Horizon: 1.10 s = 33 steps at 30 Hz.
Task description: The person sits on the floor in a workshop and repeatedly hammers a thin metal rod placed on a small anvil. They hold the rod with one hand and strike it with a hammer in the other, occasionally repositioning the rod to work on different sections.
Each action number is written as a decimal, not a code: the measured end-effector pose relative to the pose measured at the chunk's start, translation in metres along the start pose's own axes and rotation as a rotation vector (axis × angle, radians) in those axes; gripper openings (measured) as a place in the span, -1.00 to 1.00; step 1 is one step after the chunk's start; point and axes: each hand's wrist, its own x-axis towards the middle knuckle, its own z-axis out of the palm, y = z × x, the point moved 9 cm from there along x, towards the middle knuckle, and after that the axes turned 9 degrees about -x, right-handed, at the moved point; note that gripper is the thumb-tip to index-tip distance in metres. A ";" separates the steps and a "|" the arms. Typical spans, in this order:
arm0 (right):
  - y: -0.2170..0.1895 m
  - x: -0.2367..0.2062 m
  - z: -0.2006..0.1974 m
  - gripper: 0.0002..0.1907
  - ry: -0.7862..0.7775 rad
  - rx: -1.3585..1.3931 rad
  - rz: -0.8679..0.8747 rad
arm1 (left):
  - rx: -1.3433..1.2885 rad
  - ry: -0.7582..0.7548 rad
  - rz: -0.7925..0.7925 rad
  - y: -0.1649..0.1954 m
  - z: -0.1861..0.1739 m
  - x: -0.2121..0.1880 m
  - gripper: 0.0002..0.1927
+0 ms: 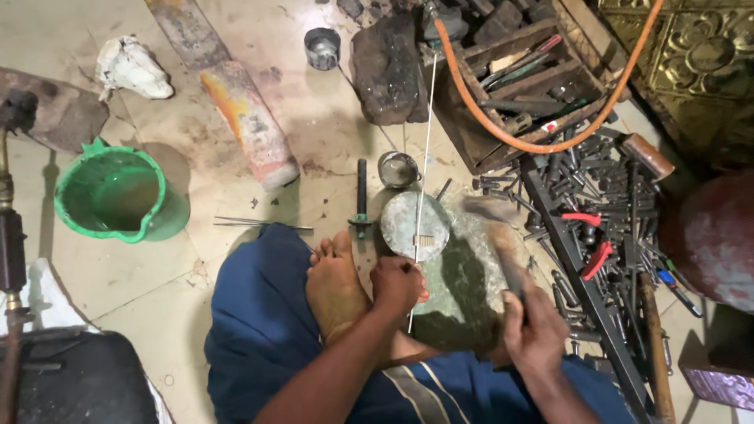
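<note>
a: state of hands?
b: right hand (534, 326) clamped on hammer (499, 235), head blurred. left hand (397, 284) closed on thin rod (422, 188).
a: workpiece location?
b: round metal disc (415, 225) lies on stone block (463, 290), beyond the left hand, under the rod.

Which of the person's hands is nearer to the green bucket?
Left. The left hand grips a thin rod beside the foot, closer to the green bucket at far left. The right hand holds a hammer farther right.

Stained pale tile floor (157, 290); green bucket (110, 196) left, wooden crate (471, 133) and embossed brass panel (699, 55) top right.
</note>
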 end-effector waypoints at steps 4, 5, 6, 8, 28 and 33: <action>0.005 -0.003 0.028 -0.58 -0.319 -0.110 0.102 | -0.008 -0.014 0.021 0.001 0.000 0.003 -0.88; 0.003 -0.004 0.031 -0.59 -0.364 -0.139 0.084 | -0.019 -0.034 0.017 0.001 0.001 0.004 -0.90; 0.000 -0.004 0.036 -0.60 -0.410 -0.166 0.062 | -0.034 -0.050 0.015 0.000 0.002 0.004 -0.91; -0.007 0.001 0.018 -0.63 -0.210 -0.111 0.024 | -0.042 -0.024 0.023 0.001 -0.001 0.005 -0.89; 0.009 -0.015 0.033 -0.61 -0.291 -0.083 0.018 | -0.049 0.034 -0.056 -0.015 -0.001 0.010 -0.88; 0.014 -0.014 0.042 -0.57 -0.381 -0.112 0.065 | -0.111 0.007 -0.023 -0.010 0.002 0.011 -0.83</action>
